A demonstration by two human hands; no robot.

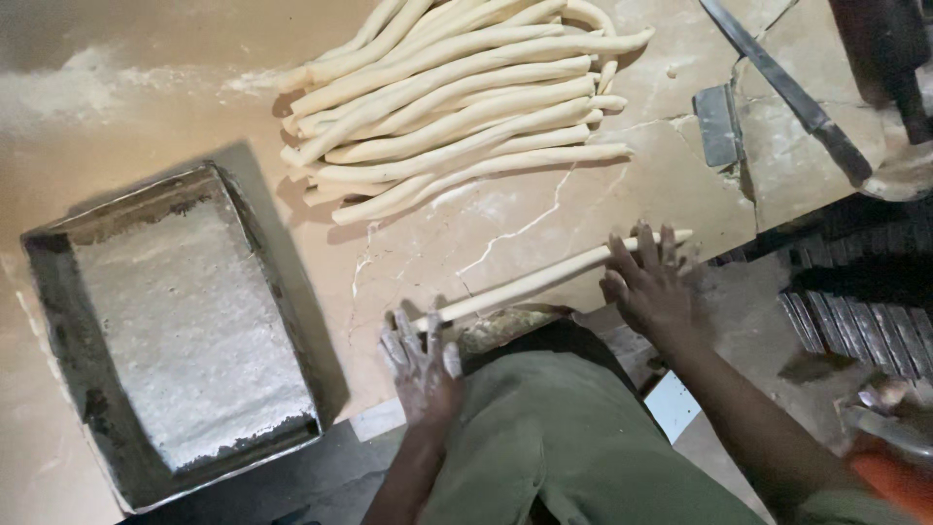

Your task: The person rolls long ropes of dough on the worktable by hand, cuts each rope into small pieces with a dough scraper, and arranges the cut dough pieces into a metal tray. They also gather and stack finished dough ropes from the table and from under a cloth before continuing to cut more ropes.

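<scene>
— Green trousers first, then the worktop's (505, 228) near edge. What's under your hands?

— One dough rope (544, 280), lying along that edge. My left hand (420, 365) and right hand (649, 282) press flat, fingers spread, gripping nothing.

— The surface?

— Floury, cracked, dim; rolled ropes (457, 107) piled at the far edge, a floured tray (58, 321) left, probably a knife (787, 92) at the far right corner.

Matt dough ropes (457, 107), floury cracked worktop (544, 209), rough metal tray (58, 321).

Floury cracked table (544, 209) — dough ropes (457, 107), metal tray (58, 321), knife (787, 92), scraper (717, 126)
</scene>
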